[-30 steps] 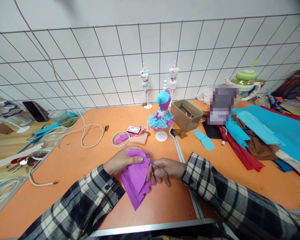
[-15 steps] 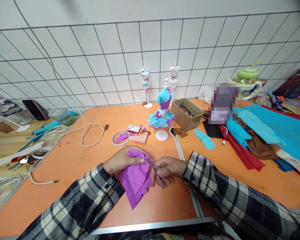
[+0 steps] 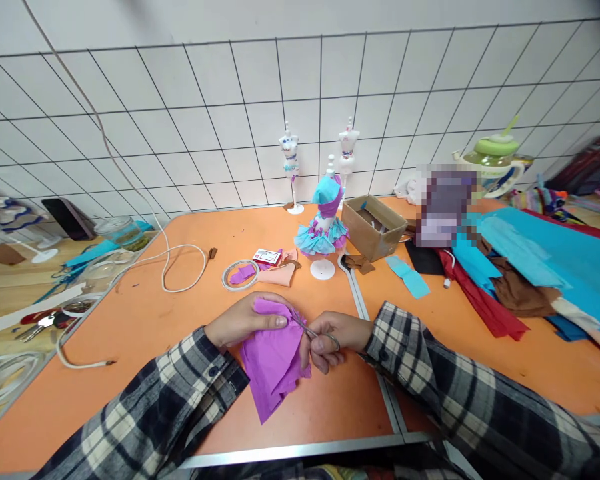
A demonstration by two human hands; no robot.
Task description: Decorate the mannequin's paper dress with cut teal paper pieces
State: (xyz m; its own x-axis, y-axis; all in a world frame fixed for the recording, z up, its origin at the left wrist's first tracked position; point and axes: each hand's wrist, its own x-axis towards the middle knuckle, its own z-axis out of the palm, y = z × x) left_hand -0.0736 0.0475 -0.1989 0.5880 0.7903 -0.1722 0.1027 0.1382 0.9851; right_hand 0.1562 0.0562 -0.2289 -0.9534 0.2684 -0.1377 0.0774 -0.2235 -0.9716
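Observation:
My left hand (image 3: 250,321) pinches the upper edge of a purple crepe paper piece (image 3: 273,370), which hangs down in folded layers over the orange table. In my right hand (image 3: 327,340) is a small pair of metal scissors (image 3: 310,331), its fingers and thumb wrapped about the handles. The scissor blades point left and lie against the paper's top right part, close to my left thumb. Whether the blades are apart cannot be made out. Behind the hands stands a small mannequin (image 3: 325,217) dressed in blue and purple paper.
Two white mini mannequins (image 3: 291,160) stand by the tiled wall. A cardboard box (image 3: 373,233) is right of the dressed one. A tape ring (image 3: 223,277) and paper scraps lie left. Coloured sheets (image 3: 535,250) and a pixelated upright object (image 3: 446,207) are at right; a white cable (image 3: 166,267) loops left.
The purple paper's lower tip has swung slightly down and left, and its layers have shifted a little. Both hands keep almost the same place and hold.

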